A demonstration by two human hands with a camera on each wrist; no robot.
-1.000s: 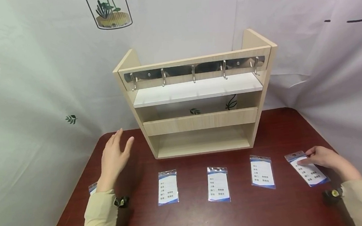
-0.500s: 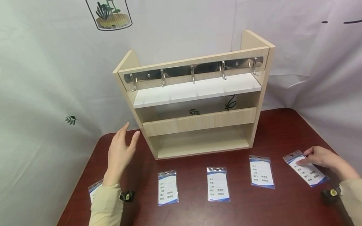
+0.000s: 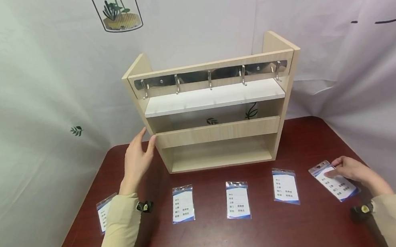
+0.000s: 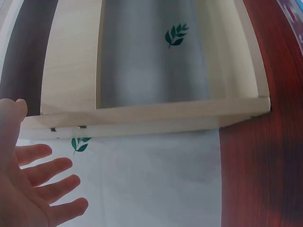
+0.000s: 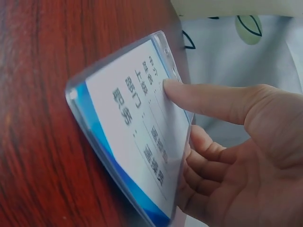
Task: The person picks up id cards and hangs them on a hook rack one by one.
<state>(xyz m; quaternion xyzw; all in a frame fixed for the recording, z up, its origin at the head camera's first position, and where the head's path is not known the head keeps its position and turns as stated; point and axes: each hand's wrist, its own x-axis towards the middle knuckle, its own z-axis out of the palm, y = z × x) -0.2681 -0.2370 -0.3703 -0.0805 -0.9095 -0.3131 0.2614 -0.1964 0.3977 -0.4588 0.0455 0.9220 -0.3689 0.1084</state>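
My right hand (image 3: 353, 170) pinches a clear-sleeved ID badge (image 3: 336, 184) near its upper right edge, at the right of the table. In the right wrist view the thumb (image 5: 203, 97) lies on the printed face of the badge (image 5: 128, 113), and the other fingers are behind it. The badge tilts up from the tabletop. My left hand (image 3: 137, 162), fingers spread and holding nothing, is beside the left side panel of a light wooden shelf unit (image 3: 220, 132). In the left wrist view that hand (image 4: 28, 184) appears apart from the panel; contact at the thumb cannot be judged.
Several more badges lie in a row: one far left (image 3: 104, 214), partly behind the left sleeve, others at centre-left (image 3: 182, 203), centre (image 3: 238, 199) and centre-right (image 3: 285, 186). A metal strip with several hooks (image 3: 210, 80) crosses the shelf's top front. Fabric walls (image 3: 38, 116) enclose the dark red table (image 3: 210, 243).
My left hand has moved right and slightly up, to the shelf's left side, uncovering more of the far-left badge. The pinched badge's top end has shifted slightly left and up.
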